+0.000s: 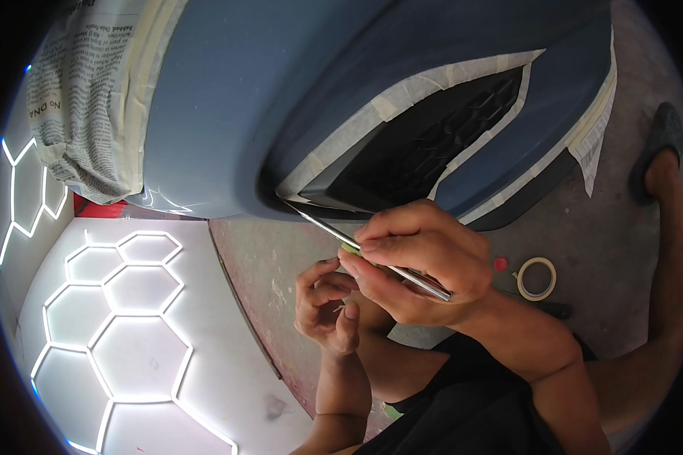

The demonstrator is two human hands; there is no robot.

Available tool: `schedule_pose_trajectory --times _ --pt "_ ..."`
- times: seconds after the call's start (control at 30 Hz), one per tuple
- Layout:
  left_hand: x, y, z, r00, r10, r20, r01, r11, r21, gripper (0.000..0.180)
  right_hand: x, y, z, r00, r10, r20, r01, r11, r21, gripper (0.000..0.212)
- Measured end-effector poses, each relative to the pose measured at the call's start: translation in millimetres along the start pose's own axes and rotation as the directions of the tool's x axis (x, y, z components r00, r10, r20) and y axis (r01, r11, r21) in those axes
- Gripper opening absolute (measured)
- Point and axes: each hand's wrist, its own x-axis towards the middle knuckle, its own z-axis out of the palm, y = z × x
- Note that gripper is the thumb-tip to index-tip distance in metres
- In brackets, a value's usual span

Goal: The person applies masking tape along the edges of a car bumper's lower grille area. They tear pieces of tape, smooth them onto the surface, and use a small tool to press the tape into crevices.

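My right hand [425, 262] is closed around a slim silver metal rod-shaped tool [322, 225], pinched between thumb and fingers. Its thin far end meets the lower left corner of a black honeycomb grille insert [432, 144], where the masking tape [341, 144] comes to a point. A bit of something yellow-green [349, 248] shows at my fingertips; what it is I cannot make out. My left hand [328, 307] hovers just left of the right one, fingers loosely curled and thumb apart, with no held thing that I can see. The tape borders the grille on a blue-grey car bumper [212, 98].
Taped newspaper [91, 98] covers the panel at upper left. On the floor lie a tape roll [536, 279] and a small red round thing [501, 264]. Hexagonal lights glow on a white surface [140, 356] at lower left. A foot in a dark shoe [660, 144] is at right.
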Motion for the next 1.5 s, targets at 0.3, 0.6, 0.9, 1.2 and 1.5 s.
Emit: schedule_pose_trajectory --times 0.3,0.6,0.9,1.2,1.5 --pt "-4 5 -4 0.999 -0.054 0.009 0.054 0.999 0.005 0.033 1 -5 11 1.0 -0.003 -0.029 0.001 0.996 -0.087 0.031" --pt "-7 3 -4 0.998 -0.06 0.011 0.059 0.998 0.016 0.034 1 -17 21 0.996 -0.052 -0.069 0.041 0.988 -0.151 0.032" --pt "-15 9 -6 0.985 -0.171 0.006 0.171 0.985 0.012 0.031 -4 -13 11 0.999 0.002 -0.043 -0.008 0.989 -0.147 0.031" --pt "-17 3 -5 0.986 -0.169 -0.006 0.169 0.985 -0.016 0.032 -7 5 11 0.994 -0.109 -0.001 0.108 0.987 -0.121 0.032" --pt "-17 -1 -9 0.982 -0.187 -0.004 0.187 0.982 -0.003 0.033 -9 10 7 0.996 -0.084 0.018 0.086 0.993 -0.084 0.033"
